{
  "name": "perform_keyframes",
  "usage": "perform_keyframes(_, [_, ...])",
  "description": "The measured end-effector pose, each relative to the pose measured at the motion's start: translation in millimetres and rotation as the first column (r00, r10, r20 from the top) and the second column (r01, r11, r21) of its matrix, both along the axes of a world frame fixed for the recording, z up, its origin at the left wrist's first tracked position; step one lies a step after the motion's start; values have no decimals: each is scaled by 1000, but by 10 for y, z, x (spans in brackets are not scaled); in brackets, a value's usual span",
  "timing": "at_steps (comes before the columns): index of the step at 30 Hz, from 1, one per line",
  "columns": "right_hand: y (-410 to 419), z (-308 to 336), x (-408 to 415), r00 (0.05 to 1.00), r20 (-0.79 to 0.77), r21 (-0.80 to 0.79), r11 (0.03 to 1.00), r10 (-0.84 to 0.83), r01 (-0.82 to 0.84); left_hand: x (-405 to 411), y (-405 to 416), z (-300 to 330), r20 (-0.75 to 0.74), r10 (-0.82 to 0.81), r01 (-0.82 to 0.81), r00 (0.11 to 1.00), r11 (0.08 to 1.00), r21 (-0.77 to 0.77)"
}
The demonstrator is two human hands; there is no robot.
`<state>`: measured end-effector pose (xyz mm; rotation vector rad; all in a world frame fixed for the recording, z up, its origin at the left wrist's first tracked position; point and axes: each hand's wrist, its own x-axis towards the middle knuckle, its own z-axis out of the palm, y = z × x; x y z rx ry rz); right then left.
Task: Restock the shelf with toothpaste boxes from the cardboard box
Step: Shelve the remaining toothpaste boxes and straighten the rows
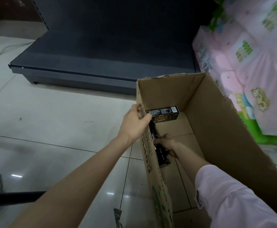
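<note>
So the dark shelf [88, 51] fills the upper left of the frame, bare as far as I can see, and the cardboard box [216, 129] sits lower right on the tiled floor. Left hand [137, 122] is curled over the box's near wall, steadying it. Good, keep that hold so it doesn't tip. Right hand [165, 144] is down inside, fingers wrapped round a black toothpaste box [160, 155] lying against that wall. I'd lift it straight up, clear of the rim, then swing over. Second black toothpaste box [165, 113] lies at the far end, barcode up.
</note>
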<state>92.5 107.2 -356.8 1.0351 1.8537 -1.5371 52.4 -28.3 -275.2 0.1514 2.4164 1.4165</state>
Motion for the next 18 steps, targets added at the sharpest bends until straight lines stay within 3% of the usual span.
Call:
perform_keyframes(1, [37, 59, 2, 999, -30, 7, 999, -34, 34, 17, 53, 46, -210, 43, -73, 977, 988, -137])
perform_keyframes(2, [93, 110, 2, 995, -69, 20, 997, -77, 78, 30, 128, 109, -444, 18, -152, 896, 952, -267])
perform_keyframes(3, [145, 167, 1, 988, -98, 44, 991, -122, 127, 31, 217, 168, -602, -73, -189, 795, 913, -360])
perform_keyframes(4, [229, 234, 11, 980, -119, 66, 983, -160, 169, 25, 331, 236, -653, -194, -162, 732, 881, -444])
perform_keyframes(5, [320, 306, 16, 971, -130, 76, 975, -199, 209, 7, 459, 290, -608, -319, -79, 727, 840, -536])
perform_keyframes(7, [511, 387, 20, 956, -154, 84, 961, -251, 265, -67, 733, 285, -359, -483, 116, 799, 709, -695])
perform_keyframes(10, [765, 358, 10, 940, -186, 84, 949, -285, 304, -253, 1090, 133, -10, -518, 316, 855, 537, -782])
perform_keyframes(14, [969, 324, -18, 932, -223, 116, 941, -287, 318, -546, 1277, -162, 137, -348, 325, 928, 569, -756])
perform_keyframes(18, [1020, 296, -54, 942, -244, 138, 954, -229, 267, -711, 1253, -469, 326, -273, 425, 905, 550, -719])
